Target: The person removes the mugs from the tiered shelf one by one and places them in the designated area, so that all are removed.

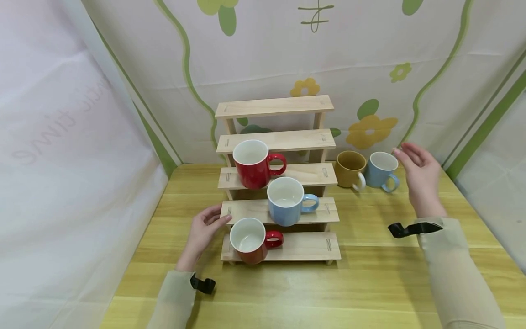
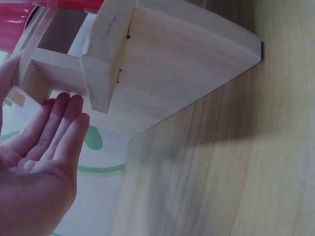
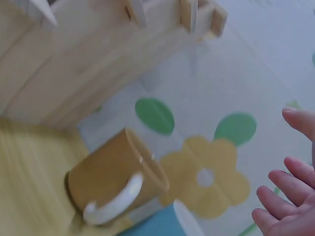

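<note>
A stepped wooden rack [image 1: 276, 140] stands on the table, with mugs on its lower tiers. My left hand [image 1: 205, 228] holds the left end of its second tier from the bottom, thumb at the plank and fingers on the far side [image 2: 54, 128]. A red mug [image 1: 252, 169] sits on the third tier, a light blue mug [image 1: 286, 210] on the second and a brownish-red mug [image 1: 249, 244] on the bottom one. To the right of the rack, my right hand [image 1: 422, 178] hovers with nothing in it, fingers loosely bent, beside another light blue mug [image 1: 379, 171].
A mustard-brown mug [image 1: 348, 170] with a white handle stands on the table [image 1: 287, 297], between the rack and the second blue mug. Behind everything hangs a white curtain [image 1: 263, 59] with flowers and vines, and fabric walls close in both sides.
</note>
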{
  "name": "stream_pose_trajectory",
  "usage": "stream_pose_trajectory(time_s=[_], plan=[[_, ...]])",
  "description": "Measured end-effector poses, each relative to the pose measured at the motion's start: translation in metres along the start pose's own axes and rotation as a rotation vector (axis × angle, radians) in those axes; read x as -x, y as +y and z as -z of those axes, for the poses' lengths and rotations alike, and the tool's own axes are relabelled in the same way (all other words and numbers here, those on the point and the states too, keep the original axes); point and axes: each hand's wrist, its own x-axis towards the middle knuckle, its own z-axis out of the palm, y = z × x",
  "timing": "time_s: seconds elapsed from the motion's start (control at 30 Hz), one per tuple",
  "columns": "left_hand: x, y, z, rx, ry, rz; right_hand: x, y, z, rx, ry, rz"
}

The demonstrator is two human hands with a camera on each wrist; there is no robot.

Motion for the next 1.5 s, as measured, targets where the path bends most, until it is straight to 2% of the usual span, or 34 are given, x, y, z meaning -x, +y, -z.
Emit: stream_pose_trajectory(time_s=[0.33,0.57,0.8,1.0,1.2,1.5], plan=[[-0.001,-0.002,0.000,0.009,-0.002,0.000,0.022,-0.023,-0.039,-0.002,-0.173,0.111],[0.000,-0.001,0.000,0.018,0.004,0.002,0.039,-0.036,-0.068,0.084,-0.282,0.165],[0.000,-0.002,0.000,0.017,0.004,0.000,0.058,-0.041,-0.093,0.109,-0.388,0.229],[-0.001,-0.003,0.000,0.016,0.003,-0.006,0.072,-0.044,-0.109,0.202,-0.465,0.240],[-0.001,-0.003,0.000,0.013,0.002,-0.015,0.078,-0.034,-0.126,0.239,-0.544,0.246],[-0.002,-0.004,0.000,0.005,0.005,-0.012,0.090,-0.022,-0.154,0.294,-0.653,0.204]])
